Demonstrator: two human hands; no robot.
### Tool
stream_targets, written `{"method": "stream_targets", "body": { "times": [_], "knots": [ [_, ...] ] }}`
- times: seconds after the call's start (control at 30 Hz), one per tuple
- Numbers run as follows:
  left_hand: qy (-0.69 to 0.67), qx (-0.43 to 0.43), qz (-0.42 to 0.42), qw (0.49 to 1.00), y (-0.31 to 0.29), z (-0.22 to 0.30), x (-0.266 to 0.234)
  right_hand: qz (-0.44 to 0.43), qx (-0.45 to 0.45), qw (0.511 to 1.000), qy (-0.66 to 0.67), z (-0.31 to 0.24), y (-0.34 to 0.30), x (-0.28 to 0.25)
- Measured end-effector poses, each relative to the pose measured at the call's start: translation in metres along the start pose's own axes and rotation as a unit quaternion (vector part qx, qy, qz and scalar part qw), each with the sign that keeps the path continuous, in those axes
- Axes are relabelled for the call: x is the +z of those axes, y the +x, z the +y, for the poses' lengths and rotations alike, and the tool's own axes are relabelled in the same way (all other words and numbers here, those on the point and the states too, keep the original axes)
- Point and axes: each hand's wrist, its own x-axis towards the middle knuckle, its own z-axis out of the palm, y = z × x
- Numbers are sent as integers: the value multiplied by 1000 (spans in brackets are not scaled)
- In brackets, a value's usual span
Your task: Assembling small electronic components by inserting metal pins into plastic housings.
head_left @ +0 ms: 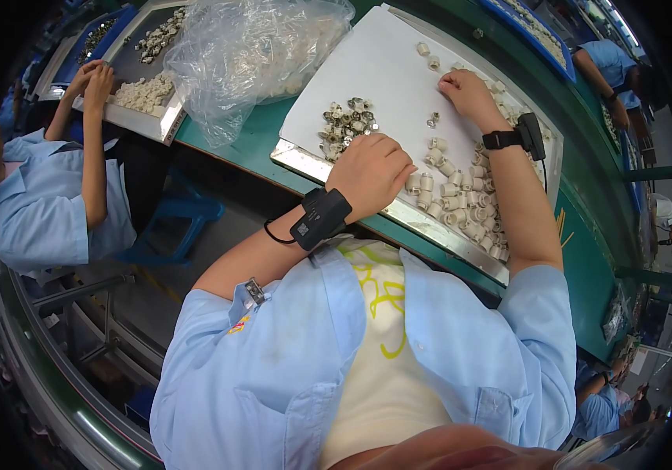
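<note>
My left hand rests at the near edge of a metal-rimmed tray, its fingers curled together. Whatever it may grip is hidden beneath them. Just beyond its knuckles lies a heap of small shiny metal parts with white pieces. Farther right, over the white sheet lining the tray, my right hand has its fingers bent in a pinch; anything between them is too small to make out. Many cream-white cylindrical parts are spread below and beside the right wrist. A couple of small metal pieces lie between both hands.
A big clear plastic bag of pale parts stands left of the tray on the green table. Further left, a co-worker handles parts at another tray. A blue bin lies beyond, and a blue stool stands lower left.
</note>
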Motion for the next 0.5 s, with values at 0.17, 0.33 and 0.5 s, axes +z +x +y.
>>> {"method": "stream_targets", "body": {
  "times": [0.17,0.33,0.5],
  "knots": [
    [-8,1,17,1000,-1,0,-1,10,123,974,188,-14,-15,-10],
    [-56,25,98,993,2,2,-8,22,155,857,492,-35,-40,-27],
    [-292,-185,95,933,11,23,-12,-56,8,796,603,-105,-90,-46]
  ]
}}
